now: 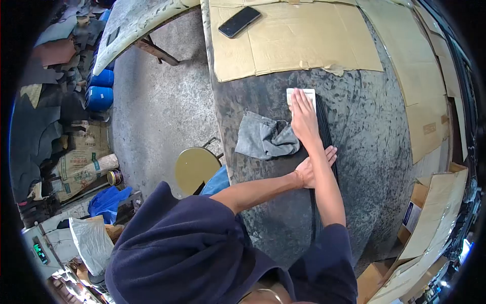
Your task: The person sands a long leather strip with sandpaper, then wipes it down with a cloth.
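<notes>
My right hand (305, 119) lies with straight fingers, held close together, on top of a small white block (311, 95). The block sits at the far end of a bundle of long, thin black strips (324, 124) running lengthwise on the dark table. Nearer to me, my left hand (315, 168) rests across the strips with its fingers stretched out, partly hidden under my right forearm. Just left of my hands is a crumpled grey cloth (266, 137). My right arm crosses over my left hand.
A black phone (240, 22) lies on a flat cardboard sheet (304, 38) at the table's far end. Left of the table (374, 152) stands a round stool (196, 169). Cardboard boxes (430, 213) line the right side. Blue drums (99, 98) and dark scraps are at the far left.
</notes>
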Tool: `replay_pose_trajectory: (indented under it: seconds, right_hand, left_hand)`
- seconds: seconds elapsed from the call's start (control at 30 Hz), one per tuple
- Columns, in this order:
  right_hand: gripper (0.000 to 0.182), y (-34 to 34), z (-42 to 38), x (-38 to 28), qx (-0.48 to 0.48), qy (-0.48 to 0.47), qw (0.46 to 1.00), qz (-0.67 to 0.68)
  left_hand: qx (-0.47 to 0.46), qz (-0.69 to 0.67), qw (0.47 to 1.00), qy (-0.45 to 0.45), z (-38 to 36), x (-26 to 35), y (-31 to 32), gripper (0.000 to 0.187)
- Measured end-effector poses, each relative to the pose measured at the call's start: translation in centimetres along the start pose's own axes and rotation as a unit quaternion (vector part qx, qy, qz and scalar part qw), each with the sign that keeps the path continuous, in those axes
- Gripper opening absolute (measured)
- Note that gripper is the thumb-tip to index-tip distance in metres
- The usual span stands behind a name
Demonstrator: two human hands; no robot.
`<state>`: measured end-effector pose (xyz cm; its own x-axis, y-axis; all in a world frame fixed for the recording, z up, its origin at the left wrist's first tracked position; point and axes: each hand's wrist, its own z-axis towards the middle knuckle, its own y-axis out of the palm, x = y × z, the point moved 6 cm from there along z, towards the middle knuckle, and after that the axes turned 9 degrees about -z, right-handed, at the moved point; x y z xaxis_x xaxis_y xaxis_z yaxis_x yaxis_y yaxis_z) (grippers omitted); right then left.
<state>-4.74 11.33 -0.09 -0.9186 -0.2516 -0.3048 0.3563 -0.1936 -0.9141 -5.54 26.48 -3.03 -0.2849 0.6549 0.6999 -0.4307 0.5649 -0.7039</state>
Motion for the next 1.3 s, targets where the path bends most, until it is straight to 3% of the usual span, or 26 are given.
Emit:
replay_pose_trajectory:
  seconds: [0.2, 0.27, 0.33, 0.4, 0.53, 0.6, 0.7, 0.8, 0.87, 1.07, 1.13, 1.3]
  right_hand:
    - [0.042, -1.8, -6.9, -1.1, -0.028, -0.008, 1.000, 0.009]
    - [0.042, -2.1, -7.9, -0.7, -0.046, -0.013, 0.999, 0.012]
    - [0.043, -1.1, -4.7, -0.2, -0.022, -0.015, 1.000, -0.009]
    - [0.041, 0.1, -0.5, -0.2, 0.043, 0.001, 0.999, -0.029]
    - [0.042, -0.4, -1.5, -0.6, 0.033, 0.020, 0.999, 0.013]
    - [0.044, -1.4, -5.6, -1.4, -0.034, 0.019, 0.999, 0.031]
    - [0.042, -0.8, -7.2, -0.5, -0.048, 0.039, 0.998, 0.019]
    - [0.042, 0.0, -1.0, -0.7, 0.044, 0.022, 0.998, -0.028]
    - [0.041, 1.3, 1.5, -0.3, 0.035, 0.048, 0.998, -0.026]
    - [0.039, -0.5, -7.1, -2.4, -0.001, 0.041, 0.999, 0.004]
    - [0.040, 0.0, -6.3, -1.7, -0.018, 0.056, 0.998, 0.007]
    - [0.037, 1.0, 0.3, -1.4, 0.075, 0.093, 0.992, -0.041]
  left_hand:
    - [0.045, 0.034, 0.998, 0.027, -0.6, 0.9, -0.5, 0.081]
    - [0.063, -0.024, 0.998, 0.015, -0.3, 0.7, -0.9, 0.078]
    - [0.040, -0.005, 0.999, 0.023, -0.1, 0.3, -0.2, 0.079]
    - [0.018, 0.095, 0.995, 0.030, -0.2, 0.0, 0.5, 0.081]
    - [-0.030, 0.062, 0.998, -0.005, 0.1, 0.5, -0.5, 0.076]
    - [0.003, 0.044, 0.999, -0.001, -0.1, 0.1, 0.2, 0.076]
    - [0.032, 0.026, 0.999, 0.005, 0.2, -0.1, 0.7, 0.075]
    - [0.026, 0.044, 0.999, 0.019, -0.6, 0.2, 0.4, 0.075]
    - [0.020, 0.096, 0.995, 0.020, -0.2, 0.6, -0.3, 0.074]
    - [0.071, 0.041, 0.997, 0.014, 0.0, 0.3, 0.9, 0.077]
    - [0.079, 0.025, 0.997, 0.000, 0.1, -0.2, 1.6, 0.079]
    - [0.055, 0.025, 0.998, 0.009, -0.1, 0.6, -0.3, 0.078]
